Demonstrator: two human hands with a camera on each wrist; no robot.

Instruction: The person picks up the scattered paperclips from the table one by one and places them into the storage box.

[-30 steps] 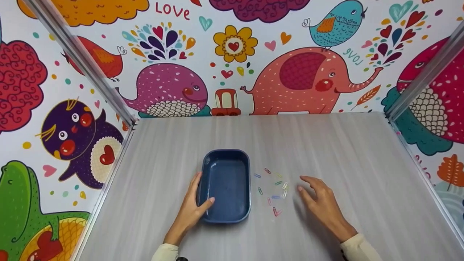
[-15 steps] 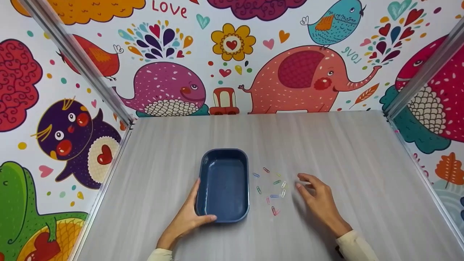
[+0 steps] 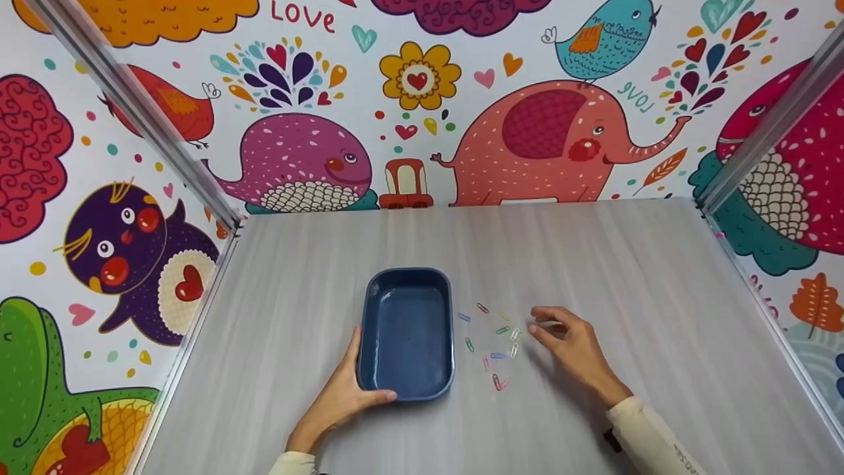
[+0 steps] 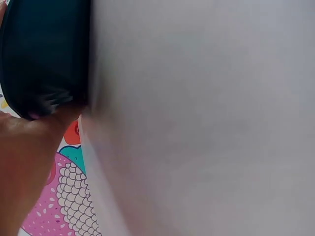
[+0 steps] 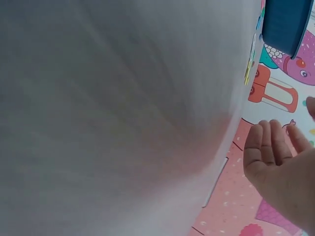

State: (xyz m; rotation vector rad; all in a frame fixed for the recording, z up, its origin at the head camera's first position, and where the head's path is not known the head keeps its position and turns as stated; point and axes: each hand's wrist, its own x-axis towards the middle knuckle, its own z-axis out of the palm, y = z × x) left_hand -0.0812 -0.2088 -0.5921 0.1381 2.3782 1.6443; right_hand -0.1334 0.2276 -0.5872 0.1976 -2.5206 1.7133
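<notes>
Blue tray [image 3: 409, 330] sits on the grey bench [image 3: 626, 264], left of centre, long axis running away from the person, nothing visible inside. Left hand [image 3: 343, 396] holds its near left corner: thumb lies along the near rim, the other fingers [image 3: 356, 346] run up the tray's left wall, lightly curled round it. Left wrist view is blurred but shows the dark tray [image 4: 44, 54] with the hand [image 4: 24, 162] pressed against its edge.

Paper clips [image 3: 494, 346] lie scattered loose on the bench just right of the tray, assorted colours (blue, green, pink, red, white), none touching the tray as far as I can tell. The red one [image 3: 500, 382] is nearest the person.

Right hand [image 3: 570, 343] is just right of the clips, palm down, low over the bench; whether it touches the bench, cannot tell. Its fingers [image 3: 537, 330] point left toward the clips, loosely spread, holding nothing. Right wrist view shows the hand [image 5: 275, 162] with fingers straight and side by side, tray [image 5: 288, 22] at top right; a few clips [image 5: 251, 64] show as a blurred streak.

Cream sleeves [image 3: 649, 435] on both forearms. Cartoon animal wallpaper [image 3: 547, 138] behind and to both sides of the bench, metal frame posts [image 3: 132, 112] at the corners.
</notes>
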